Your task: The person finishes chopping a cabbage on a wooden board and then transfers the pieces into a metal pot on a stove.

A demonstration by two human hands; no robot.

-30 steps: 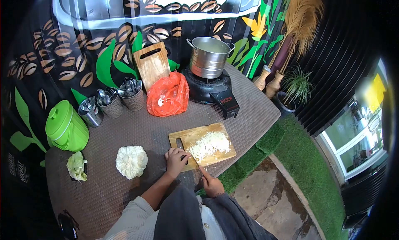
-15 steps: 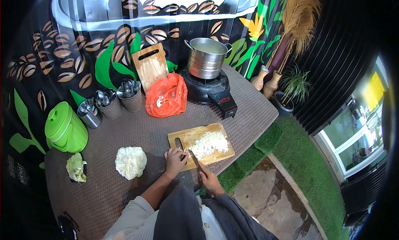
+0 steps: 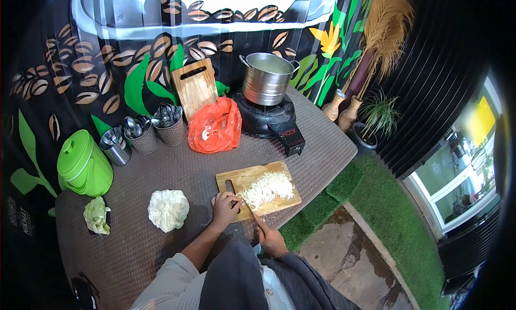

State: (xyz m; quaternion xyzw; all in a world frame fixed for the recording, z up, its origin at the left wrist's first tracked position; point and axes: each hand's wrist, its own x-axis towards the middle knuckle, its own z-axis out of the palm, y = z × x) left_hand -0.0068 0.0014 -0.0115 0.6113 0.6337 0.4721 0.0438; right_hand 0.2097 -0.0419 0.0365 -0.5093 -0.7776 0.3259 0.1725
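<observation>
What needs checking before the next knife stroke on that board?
1. Right hand closed on the knife: ok.
2. Left hand clear of the blade: cannot tell; it rests right beside the blade.
3. Cutting board flat on the table: ok.
4. Chopped cabbage heaped on the board, beyond the blade: ok.
5. Cabbage head apart from the board, out of the knife's way: ok.
</observation>
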